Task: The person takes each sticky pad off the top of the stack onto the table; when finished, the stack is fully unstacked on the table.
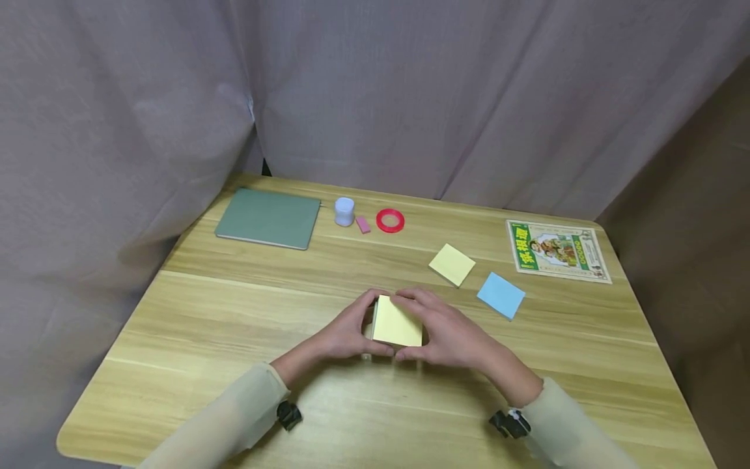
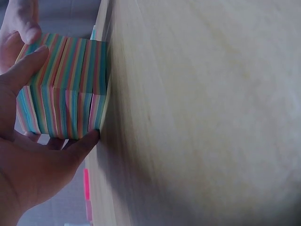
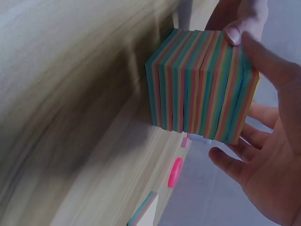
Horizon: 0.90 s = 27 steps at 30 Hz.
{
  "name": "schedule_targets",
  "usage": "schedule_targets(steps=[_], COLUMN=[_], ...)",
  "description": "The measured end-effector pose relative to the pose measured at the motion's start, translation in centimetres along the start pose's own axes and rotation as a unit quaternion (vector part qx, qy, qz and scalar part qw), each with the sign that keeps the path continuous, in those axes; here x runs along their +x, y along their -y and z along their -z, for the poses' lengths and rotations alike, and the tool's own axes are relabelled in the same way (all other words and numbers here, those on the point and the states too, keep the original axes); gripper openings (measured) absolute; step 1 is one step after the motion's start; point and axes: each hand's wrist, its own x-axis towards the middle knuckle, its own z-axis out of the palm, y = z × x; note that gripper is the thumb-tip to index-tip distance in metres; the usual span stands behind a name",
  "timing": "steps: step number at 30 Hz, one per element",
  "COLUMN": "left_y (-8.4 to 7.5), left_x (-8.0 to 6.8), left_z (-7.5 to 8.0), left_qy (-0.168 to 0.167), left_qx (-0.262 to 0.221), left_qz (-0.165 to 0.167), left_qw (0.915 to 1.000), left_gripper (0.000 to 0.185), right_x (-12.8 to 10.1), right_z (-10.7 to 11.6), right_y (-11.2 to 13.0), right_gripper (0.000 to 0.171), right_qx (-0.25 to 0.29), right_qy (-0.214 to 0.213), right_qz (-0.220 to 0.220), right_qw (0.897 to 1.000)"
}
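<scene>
A thick block of sticky notes (image 1: 397, 320) with a yellow top sheet and striped multicolour sides (image 2: 63, 89) (image 3: 202, 87) stands on the wooden table (image 1: 234, 326) near its middle. My left hand (image 1: 359, 327) grips its left side, thumb and fingers curled round the edges (image 2: 35, 155). From the other side my right hand (image 1: 438, 331) holds it too, thumb on one edge and fingers under the opposite one (image 3: 256, 141). The block's bottom touches the tabletop in both wrist views.
A loose yellow note (image 1: 452, 264) and a blue note (image 1: 500, 295) lie right of the hands. A green notebook (image 1: 268, 218), small white jar (image 1: 344, 212), pink eraser (image 1: 362, 224) and red tape ring (image 1: 390, 220) line the back. A printed booklet (image 1: 558, 251) lies far right. Curtains surround the table.
</scene>
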Motion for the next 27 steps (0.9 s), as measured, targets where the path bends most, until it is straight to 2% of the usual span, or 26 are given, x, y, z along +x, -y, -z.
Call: schedule_targets(steps=[10,16,22,27], left_y=[0.0,0.0,0.0,0.0], left_x=[0.0,0.0,0.0,0.0], left_z=[0.1,0.2,0.0,0.0], left_qy=[0.005,0.0,0.001,0.004], left_qx=[0.004,0.021,0.003,-0.015], left_qz=[0.001,0.013,0.012,0.013], left_qw=[1.0,0.9997,0.9999,0.9998], left_gripper=[0.087,0.088,0.087,0.088], right_x=[0.0,0.3,2.3,5.3], right_z=[0.5,2.1,3.3,2.2], right_y=[0.2,-0.3,-3.3,-6.9], right_gripper=[0.08,0.076,0.072,0.068], right_qx=[-0.008,0.038,0.069,0.053], right_qy=[0.006,0.025,-0.03,-0.065], right_qz=[0.012,0.004,-0.024,-0.062], right_qw=[1.0,0.999,0.997,0.995])
